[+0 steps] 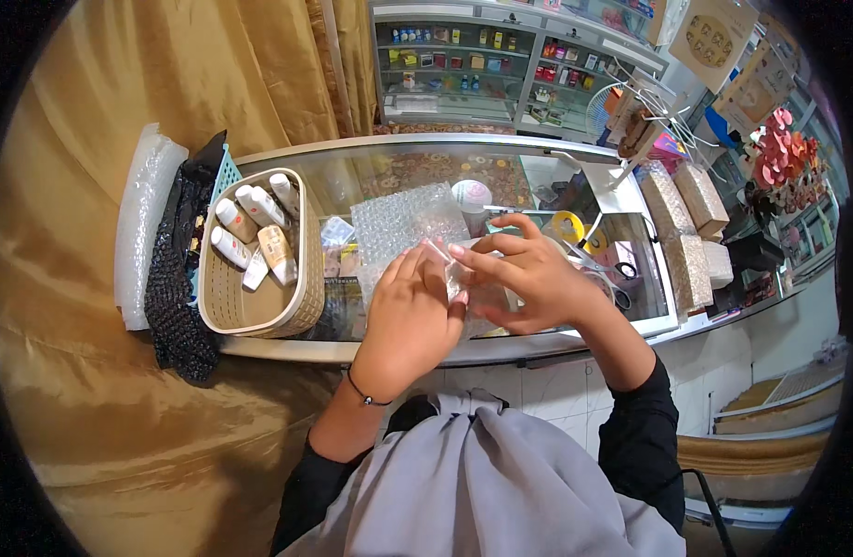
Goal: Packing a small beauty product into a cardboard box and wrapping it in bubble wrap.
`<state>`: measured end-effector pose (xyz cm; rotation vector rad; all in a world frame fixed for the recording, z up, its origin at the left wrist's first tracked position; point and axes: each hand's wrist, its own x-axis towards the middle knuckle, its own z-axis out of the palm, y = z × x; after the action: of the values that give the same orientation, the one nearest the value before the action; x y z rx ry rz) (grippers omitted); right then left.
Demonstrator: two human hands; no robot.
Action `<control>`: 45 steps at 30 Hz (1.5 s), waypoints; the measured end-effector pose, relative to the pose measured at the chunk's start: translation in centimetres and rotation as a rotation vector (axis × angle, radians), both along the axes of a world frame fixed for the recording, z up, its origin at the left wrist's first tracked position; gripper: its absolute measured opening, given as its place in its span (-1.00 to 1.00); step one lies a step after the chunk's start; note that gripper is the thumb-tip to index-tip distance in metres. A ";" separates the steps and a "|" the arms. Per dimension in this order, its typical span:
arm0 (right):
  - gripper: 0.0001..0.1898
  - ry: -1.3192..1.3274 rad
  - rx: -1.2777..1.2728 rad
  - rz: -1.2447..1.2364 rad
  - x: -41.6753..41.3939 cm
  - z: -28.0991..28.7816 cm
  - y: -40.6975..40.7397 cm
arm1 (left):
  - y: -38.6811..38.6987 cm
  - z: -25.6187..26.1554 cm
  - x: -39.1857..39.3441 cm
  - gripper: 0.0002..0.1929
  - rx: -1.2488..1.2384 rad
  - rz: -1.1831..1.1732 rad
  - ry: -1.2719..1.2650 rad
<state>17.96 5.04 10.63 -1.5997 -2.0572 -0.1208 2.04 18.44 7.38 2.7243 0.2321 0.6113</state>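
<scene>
My left hand [412, 317] grips a small bundle in clear plastic wrapping [455, 278], held above the glass display counter. Fingertips of my right hand [527, 275] touch the bundle's far end, while its fingers are spread and the thumb is blurred. What the wrapping contains is hidden. Beneath and beyond my hands lies a sheet of bubble wrap [405, 216]. Scissors [597, 263] with dark handle loops rest right of my right hand, near a yellow tape roll [568, 226].
At left, a beige plastic basket [306, 278] holds several white-capped bottles [277, 254]. Beside it stand a bubble-wrap roll [144, 230] and black wrapping [172, 299]. A round lidded tub [471, 196] sits beyond my hands. Woven boxes [689, 271] line the counter's right end.
</scene>
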 end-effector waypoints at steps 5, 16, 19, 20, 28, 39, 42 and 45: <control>-0.28 0.482 0.103 -0.081 0.7 -0.9 -1.0 | 0.1 -0.1 -0.1 -0.52 0.026 -0.070 -0.088; -0.70 0.909 -0.066 -0.157 2.2 -0.8 -3.6 | 0.2 0.0 -0.5 -0.56 0.025 -0.065 -0.096; -0.48 0.923 -0.033 -0.155 1.0 -1.9 -3.3 | 0.4 0.1 -0.5 -0.56 -0.005 -0.078 -0.105; -0.42 1.106 -0.012 -0.239 0.5 -2.3 -3.2 | 0.4 0.2 -0.6 -0.57 -0.014 -0.075 -0.102; -0.19 1.051 0.114 -0.401 -0.3 -4.5 -2.5 | 0.3 0.1 -0.6 -0.59 0.010 -0.080 -0.110; 0.08 0.411 0.212 -0.433 -3.0 -4.7 -0.6 | 0.5 0.1 -0.8 -0.56 -0.036 -0.092 -0.066; 0.03 0.507 0.257 -0.454 -3.2 -4.9 -0.3 | 0.5 0.3 -0.8 -0.59 -0.062 -0.111 -0.088; 0.05 0.604 0.284 -0.499 -3.4 -5.2 -0.1 | 0.7 1.5 -1.1 -0.66 -0.088 -0.180 -0.106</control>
<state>14.59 4.95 5.47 -1.6731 -1.1169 -0.0864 0.94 19.13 8.89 2.5833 -0.0119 0.6743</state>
